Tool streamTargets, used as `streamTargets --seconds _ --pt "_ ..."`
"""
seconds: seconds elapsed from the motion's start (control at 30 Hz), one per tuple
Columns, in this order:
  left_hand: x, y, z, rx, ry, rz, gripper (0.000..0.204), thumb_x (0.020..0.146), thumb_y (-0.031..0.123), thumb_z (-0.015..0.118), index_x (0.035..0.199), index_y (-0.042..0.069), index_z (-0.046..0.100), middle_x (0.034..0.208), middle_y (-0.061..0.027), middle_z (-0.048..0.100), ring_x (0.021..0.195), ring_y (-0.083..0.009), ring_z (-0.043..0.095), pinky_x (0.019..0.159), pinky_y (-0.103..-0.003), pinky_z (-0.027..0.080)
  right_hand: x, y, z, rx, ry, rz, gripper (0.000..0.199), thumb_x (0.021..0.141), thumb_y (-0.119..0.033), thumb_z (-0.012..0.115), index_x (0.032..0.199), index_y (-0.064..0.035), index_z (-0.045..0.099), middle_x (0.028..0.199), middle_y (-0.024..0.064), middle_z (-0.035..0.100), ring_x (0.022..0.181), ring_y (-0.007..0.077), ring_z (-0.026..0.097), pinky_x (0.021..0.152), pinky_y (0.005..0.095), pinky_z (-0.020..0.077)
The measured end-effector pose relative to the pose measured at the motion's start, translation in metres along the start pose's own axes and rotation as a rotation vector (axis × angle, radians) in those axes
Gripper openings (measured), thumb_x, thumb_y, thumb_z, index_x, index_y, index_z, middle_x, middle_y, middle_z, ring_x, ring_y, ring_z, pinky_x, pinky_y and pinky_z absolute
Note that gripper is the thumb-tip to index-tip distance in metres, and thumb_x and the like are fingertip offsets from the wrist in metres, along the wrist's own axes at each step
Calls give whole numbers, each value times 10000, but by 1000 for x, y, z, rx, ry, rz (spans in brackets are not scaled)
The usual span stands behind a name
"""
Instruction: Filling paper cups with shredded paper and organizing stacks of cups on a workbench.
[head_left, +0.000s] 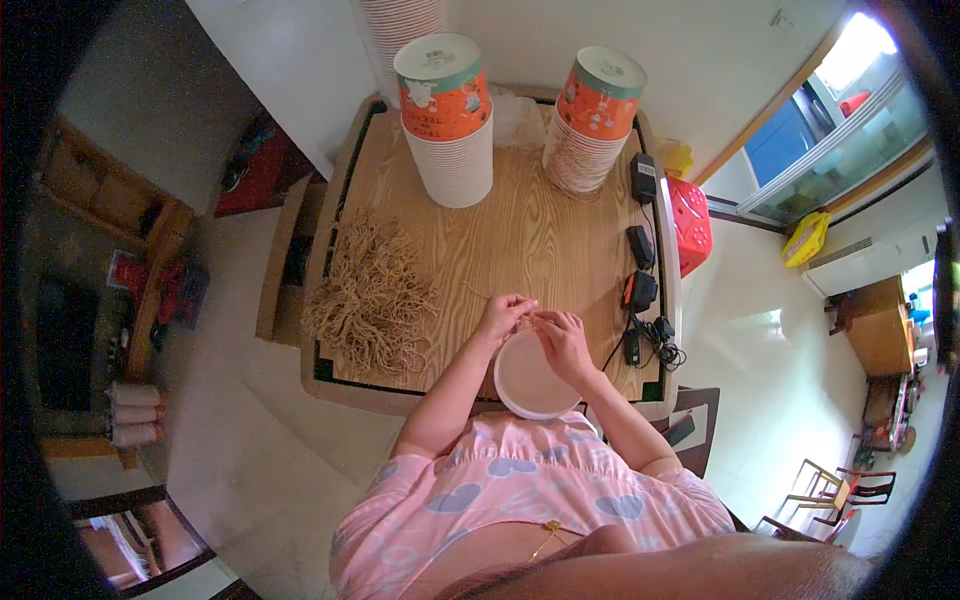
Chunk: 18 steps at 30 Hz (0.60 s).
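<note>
- Two hands met over the far rim of a round white paper lid (527, 385), which lay flat at the near edge of the wooden table (520, 235), just in front of the person's body.
- The left hand (505, 315) had its fingers curled together, pinched on what looked like a thin tan string; the string itself was too fine to make out clearly.
- The right hand (563, 338) rested its fingers on the lid's far rim, fingertips touching those of the left hand; whether it gripped the string or only the lid could not be told.
- The lid sat directly beneath and slightly nearer the body than both hands, with the right hand lying over more of it than the left.
- A loose heap of tan strings (372, 290) lay to the left, near the left hand but apart from it, running lengthwise away from the person.
- Farther back stood two tall stacks of paper bowls, the left stack (447, 120) and the right stack (594, 122), each topped with an orange printed bowl.
- Black chargers and cables (640, 290) lined the table's right edge, beside the right forearm.
</note>
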<state>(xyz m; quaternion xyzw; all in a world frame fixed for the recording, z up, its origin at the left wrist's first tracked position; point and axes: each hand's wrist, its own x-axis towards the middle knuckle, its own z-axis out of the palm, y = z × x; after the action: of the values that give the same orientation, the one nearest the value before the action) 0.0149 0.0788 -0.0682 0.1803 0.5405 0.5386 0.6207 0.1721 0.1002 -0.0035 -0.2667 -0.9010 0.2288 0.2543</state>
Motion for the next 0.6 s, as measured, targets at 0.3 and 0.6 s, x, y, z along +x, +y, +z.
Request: streamTargets --seconds 0.3,0.6 --pt "-6 -3 -2 55 -3 28 99 786 167 618 801 73 643 640 29 578 440 -38 420 408 -179 327 2 -4 -3 25 50 66 178 770 -96 572 942 -92 614 939 75 573 905 244 517 794 376 384" --pt "-9 8 -1 49 56 47 114 757 193 665 738 96 608 596 47 539 412 -30 431 339 -183 298 1 -11 -4 27 -37 0 185 776 -104 568 952 -84 618 965 71 580 915 247 517 824 383 371"
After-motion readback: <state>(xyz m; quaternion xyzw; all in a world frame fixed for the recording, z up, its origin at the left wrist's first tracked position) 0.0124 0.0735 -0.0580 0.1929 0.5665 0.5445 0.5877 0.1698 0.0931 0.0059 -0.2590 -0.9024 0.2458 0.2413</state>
